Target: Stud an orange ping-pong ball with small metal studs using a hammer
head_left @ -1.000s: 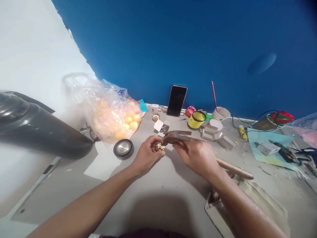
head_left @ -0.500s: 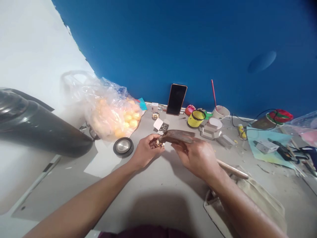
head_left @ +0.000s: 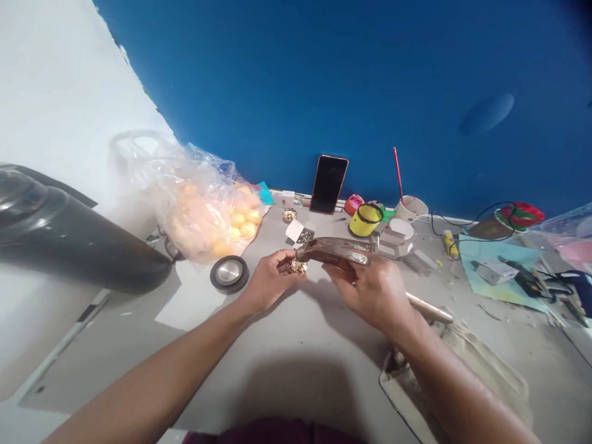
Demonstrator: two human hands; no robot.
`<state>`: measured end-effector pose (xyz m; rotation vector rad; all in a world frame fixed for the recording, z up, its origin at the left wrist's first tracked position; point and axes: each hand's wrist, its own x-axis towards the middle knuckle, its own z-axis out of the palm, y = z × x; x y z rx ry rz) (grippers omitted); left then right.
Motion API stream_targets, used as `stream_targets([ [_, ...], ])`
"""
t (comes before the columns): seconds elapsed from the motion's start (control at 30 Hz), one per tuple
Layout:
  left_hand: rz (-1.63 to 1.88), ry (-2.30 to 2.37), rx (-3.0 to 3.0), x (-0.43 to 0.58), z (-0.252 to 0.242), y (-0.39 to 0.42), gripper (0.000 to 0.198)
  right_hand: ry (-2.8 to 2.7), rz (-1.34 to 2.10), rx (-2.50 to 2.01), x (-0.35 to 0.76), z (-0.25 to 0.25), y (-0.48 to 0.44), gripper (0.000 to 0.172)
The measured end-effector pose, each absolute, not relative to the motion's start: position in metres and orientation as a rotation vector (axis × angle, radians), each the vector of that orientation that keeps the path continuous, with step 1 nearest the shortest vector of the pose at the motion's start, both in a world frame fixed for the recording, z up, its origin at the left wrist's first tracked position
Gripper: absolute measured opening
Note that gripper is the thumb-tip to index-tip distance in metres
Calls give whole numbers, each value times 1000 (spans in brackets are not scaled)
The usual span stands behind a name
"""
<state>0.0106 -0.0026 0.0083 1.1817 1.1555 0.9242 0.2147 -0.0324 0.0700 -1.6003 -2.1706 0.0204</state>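
Note:
My left hand [head_left: 271,280] has its fingers closed around a small round piece studded with shiny gold and dark bits [head_left: 298,266], low over the table. A claw hammer [head_left: 330,248] is gripped in my right hand [head_left: 377,293], its brown worn head turned toward the left hand and its handle running out behind the wrist. The hammer's face hangs just above the studded piece; whether they touch I cannot tell. Behind them lies a small open box [head_left: 305,236] of tiny metal pieces, with a similar studded round piece [head_left: 289,214] farther back.
A dark round lid [head_left: 229,274] lies left of my left hand, near a clear bag of orange-yellow balls [head_left: 217,225] and a large dark bottle [head_left: 78,234]. A phone [head_left: 328,184] leans on the blue wall. Yellow cup [head_left: 364,223] and beige cloth bag [head_left: 481,364] are on the right.
The hammer head has tilted a little in my right hand, showing more of its claw side. My left hand keeps the studded piece in about the same place.

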Motion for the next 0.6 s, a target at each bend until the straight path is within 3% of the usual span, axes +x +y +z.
stream_targets([
  [0.2, 872, 1262, 1378, 14, 16, -9, 31, -2262, 70, -1636, 214, 74, -33, 27],
  [0.6, 913, 1137, 1216, 11, 11, -4, 40, -2207, 109, -1611, 213, 78, -35, 30],
])
